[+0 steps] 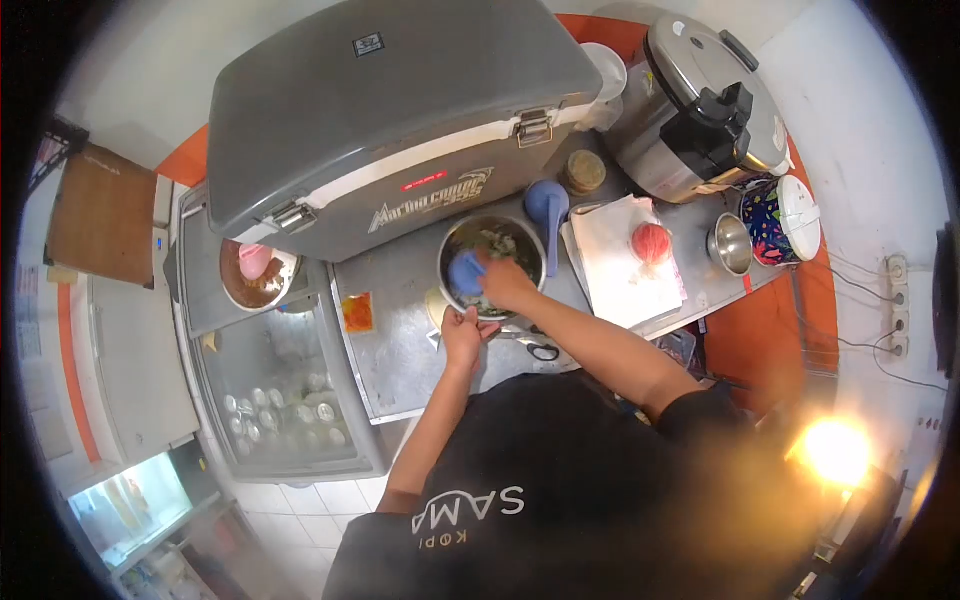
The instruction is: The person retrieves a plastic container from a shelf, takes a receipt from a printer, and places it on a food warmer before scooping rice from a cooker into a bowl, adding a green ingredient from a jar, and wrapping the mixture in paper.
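Note:
A metal bowl (448, 245) with green and pale food in it stands on the steel counter (400, 375), in front of a large grey cooler box. My right hand (508, 284) reaches into it, fingers wrapped round a blue scoop (466, 273) that lies against the food. At the bowl's near rim is my left hand (467, 335), its fingers holding the rim from below. Scissors (541, 351) with black handles lie beside the bowl on the near side. Behind the bowl, to the right, rests a blue-violet ladle (547, 205).
The cooler box (400, 130) rises behind the bowl. At right are papers (625, 280) with a red string ball (651, 243), a small metal bowl (731, 246), a rice cooker (690, 110) and a patterned tub (775, 220). Left stands a glass-topped freezer (280, 370) with a bowl (258, 290).

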Demonstrator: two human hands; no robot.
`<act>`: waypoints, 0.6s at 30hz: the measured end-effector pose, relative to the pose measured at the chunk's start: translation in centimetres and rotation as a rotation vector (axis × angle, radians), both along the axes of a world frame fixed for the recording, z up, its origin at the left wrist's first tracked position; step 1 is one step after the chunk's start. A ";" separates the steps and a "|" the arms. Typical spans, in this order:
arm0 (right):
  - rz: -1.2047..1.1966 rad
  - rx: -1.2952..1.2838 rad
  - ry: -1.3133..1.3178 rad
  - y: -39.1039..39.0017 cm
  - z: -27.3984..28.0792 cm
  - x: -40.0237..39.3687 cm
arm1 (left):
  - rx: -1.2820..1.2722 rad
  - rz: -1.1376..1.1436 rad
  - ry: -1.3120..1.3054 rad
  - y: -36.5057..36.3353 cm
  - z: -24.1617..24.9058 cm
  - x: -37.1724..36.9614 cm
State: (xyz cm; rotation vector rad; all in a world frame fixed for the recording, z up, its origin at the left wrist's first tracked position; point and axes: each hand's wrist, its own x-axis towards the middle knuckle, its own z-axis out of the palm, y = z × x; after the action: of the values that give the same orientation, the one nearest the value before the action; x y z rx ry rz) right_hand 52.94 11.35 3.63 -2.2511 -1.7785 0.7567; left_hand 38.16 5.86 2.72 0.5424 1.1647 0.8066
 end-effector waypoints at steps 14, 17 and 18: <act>-0.083 -0.039 0.128 -2.2 4.9 2.2 | 0.032 -0.029 -0.026 -0.1 -0.1 0.0; -0.060 -0.048 0.175 -2.5 2.2 2.0 | 0.015 -0.026 -0.013 -0.5 0.0 -0.2; -0.063 -0.042 0.188 -2.5 0.9 2.3 | 0.035 -0.043 -0.006 -0.2 -0.2 0.0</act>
State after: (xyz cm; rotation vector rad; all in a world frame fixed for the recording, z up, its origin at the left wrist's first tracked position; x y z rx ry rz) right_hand 55.28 8.87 4.56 -2.1693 -1.6139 0.9662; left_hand 38.13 5.66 2.47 0.5920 1.1312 0.7925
